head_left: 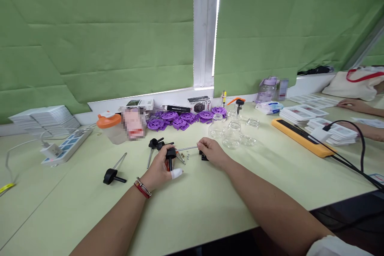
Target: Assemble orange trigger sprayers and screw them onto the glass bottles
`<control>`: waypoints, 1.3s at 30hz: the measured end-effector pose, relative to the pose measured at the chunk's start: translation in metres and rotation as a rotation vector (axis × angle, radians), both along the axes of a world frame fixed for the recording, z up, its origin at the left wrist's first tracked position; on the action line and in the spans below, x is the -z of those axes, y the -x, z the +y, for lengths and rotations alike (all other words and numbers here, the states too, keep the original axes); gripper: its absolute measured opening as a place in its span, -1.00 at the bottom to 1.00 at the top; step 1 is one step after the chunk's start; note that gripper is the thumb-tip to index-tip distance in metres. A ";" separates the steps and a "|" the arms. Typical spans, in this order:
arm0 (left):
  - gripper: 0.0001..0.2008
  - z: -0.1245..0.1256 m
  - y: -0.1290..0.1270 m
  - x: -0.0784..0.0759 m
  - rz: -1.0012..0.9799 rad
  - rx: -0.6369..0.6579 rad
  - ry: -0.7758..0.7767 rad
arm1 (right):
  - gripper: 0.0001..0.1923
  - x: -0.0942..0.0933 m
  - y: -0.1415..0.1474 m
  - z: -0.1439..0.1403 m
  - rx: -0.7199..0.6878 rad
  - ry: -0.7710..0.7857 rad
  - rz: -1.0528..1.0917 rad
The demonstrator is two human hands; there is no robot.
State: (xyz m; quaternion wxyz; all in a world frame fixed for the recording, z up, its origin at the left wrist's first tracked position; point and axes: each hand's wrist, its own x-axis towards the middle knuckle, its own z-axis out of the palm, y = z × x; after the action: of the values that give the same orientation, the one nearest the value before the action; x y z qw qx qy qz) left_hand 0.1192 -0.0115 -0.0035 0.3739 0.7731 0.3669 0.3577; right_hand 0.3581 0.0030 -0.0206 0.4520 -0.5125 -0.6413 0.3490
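Observation:
My left hand (160, 170) grips a black T-shaped handle part (171, 156) with a metal rod (187, 149) sticking out to the right; a white wrap covers one fingertip. My right hand (210, 150) pinches the far end of that rod, just above a small black piece (204, 157) on the table. Small screws (186, 153) lie between the hands. Two more black handle parts lie near: one (154, 144) behind my left hand, another (112, 175) to its left.
Purple plastic discs (183, 119) and clear glass jars (234, 132) lie behind the hands. An orange-lidded cup (109, 127) and power strip (67, 146) are left. A yellow bar (300, 136), cable and stacked cards (336, 132) are right, where another person's hand (354, 105) rests.

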 end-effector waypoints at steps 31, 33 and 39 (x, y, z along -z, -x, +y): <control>-0.31 -0.002 -0.002 -0.005 -0.051 -0.017 0.083 | -0.77 0.000 0.000 -0.002 -0.013 -0.037 0.002; -0.31 -0.002 -0.002 -0.004 -0.051 -0.013 0.081 | -0.71 -0.001 0.000 -0.003 -0.019 -0.004 -0.018; -0.32 -0.004 -0.003 -0.009 -0.068 -0.024 0.109 | -0.69 0.000 0.001 -0.003 -0.010 -0.011 0.011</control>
State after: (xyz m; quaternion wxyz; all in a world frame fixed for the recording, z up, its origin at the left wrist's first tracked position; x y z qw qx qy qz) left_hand 0.1218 -0.0153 0.0051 0.4234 0.7346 0.3822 0.3674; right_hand 0.3576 0.0001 -0.0211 0.4565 -0.5050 -0.6432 0.3505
